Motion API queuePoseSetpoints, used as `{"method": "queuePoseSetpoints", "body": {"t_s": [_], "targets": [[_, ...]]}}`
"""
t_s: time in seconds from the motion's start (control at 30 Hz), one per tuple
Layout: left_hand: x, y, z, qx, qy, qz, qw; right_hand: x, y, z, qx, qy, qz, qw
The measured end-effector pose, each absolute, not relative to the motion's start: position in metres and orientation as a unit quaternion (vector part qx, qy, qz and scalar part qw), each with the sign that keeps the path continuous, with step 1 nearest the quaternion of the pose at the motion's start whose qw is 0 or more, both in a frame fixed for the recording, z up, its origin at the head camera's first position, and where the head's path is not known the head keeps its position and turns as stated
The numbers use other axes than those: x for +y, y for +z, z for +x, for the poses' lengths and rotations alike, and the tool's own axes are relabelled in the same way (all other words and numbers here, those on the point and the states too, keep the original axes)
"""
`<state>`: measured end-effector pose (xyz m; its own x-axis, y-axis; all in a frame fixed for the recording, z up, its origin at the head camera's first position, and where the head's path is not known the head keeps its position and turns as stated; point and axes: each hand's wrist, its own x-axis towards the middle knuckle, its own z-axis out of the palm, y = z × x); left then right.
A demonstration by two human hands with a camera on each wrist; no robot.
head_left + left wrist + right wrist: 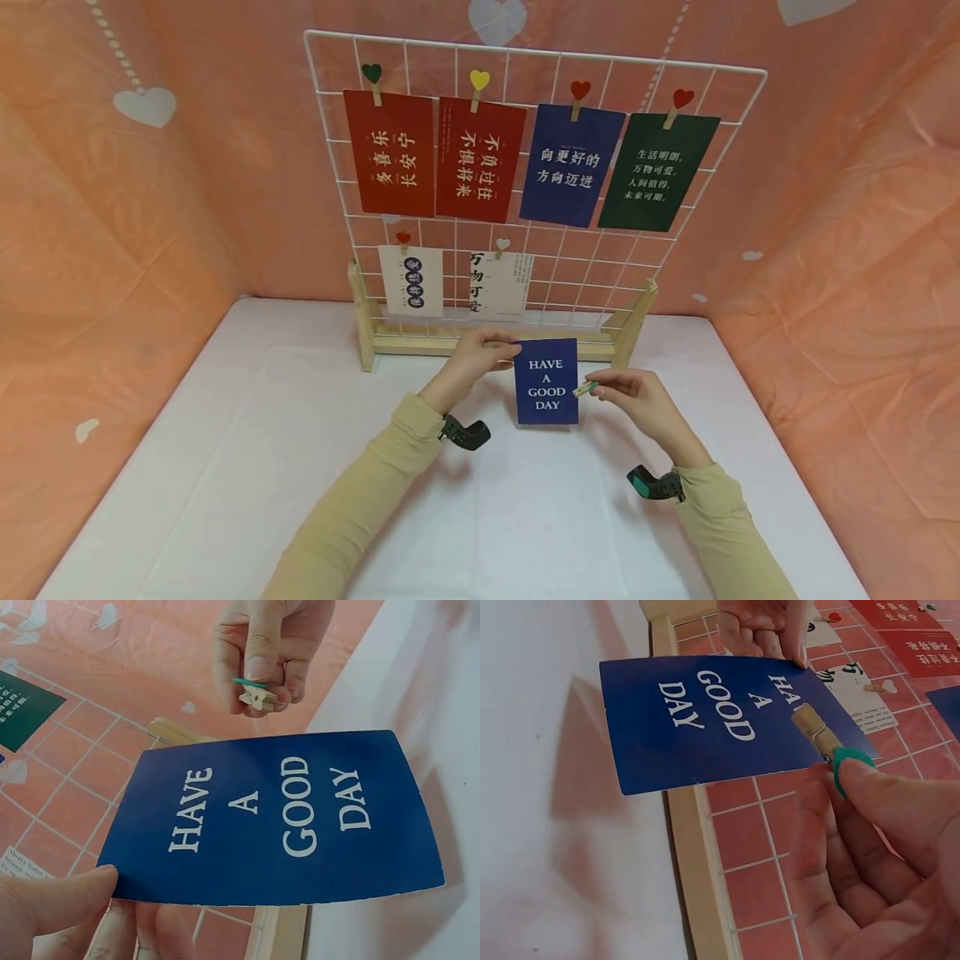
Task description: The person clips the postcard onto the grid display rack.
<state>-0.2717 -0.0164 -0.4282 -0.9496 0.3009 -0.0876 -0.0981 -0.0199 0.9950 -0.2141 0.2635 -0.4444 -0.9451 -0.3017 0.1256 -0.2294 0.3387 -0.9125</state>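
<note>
My left hand [480, 358] pinches a blue card [547, 404] by its upper left corner, thumb on the printed face. White letters on it read "HAVE A GOOD DAY". Just right of the card, my right hand [633, 400] holds a small wooden clothespin [585, 389] between thumb and fingers. A green piece [852, 766] sits on the clothespin under the thumb, as the right wrist view shows. In the left wrist view the clothespin [256, 697] is apart from the card's edge. Both hands are in front of the lower part of a white wire grid [577, 287].
The grid stands in a wooden base [420, 343] at the back of the white table [247, 467]. Heart clothespins hold two red cards [397, 200], a blue card [562, 208] and a green card [637, 212] on top, with two white cards [435, 308] below. Pink cloth [112, 250] surrounds the table.
</note>
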Motion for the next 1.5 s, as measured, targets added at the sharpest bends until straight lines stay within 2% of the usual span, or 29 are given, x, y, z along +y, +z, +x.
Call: {"method": "queuePoseSetpoints", "body": {"t_s": [0.2,0.47,0.7,1.07,1.5], "targets": [[-0.011,-0.421,-0.276,0.692,0.706,0.084,0.126,0.261,-0.437,-0.219,0.820,-0.548,-0.162,0.034],[-0.001,-0.410,-0.280,0.718,0.685,0.107,0.059,0.261,-0.429,-0.230,0.817,-0.557,-0.146,0.018],[0.009,-0.400,-0.285,0.717,0.686,0.119,0.027,0.262,-0.413,-0.237,0.821,-0.552,-0.145,0.007],[0.014,-0.391,-0.292,0.759,0.625,0.159,-0.083,0.260,-0.384,-0.247,0.839,-0.521,-0.154,-0.034],[0.023,-0.382,-0.297,0.766,0.600,0.182,-0.145,0.257,-0.359,-0.254,0.843,-0.494,-0.187,-0.104]]}}
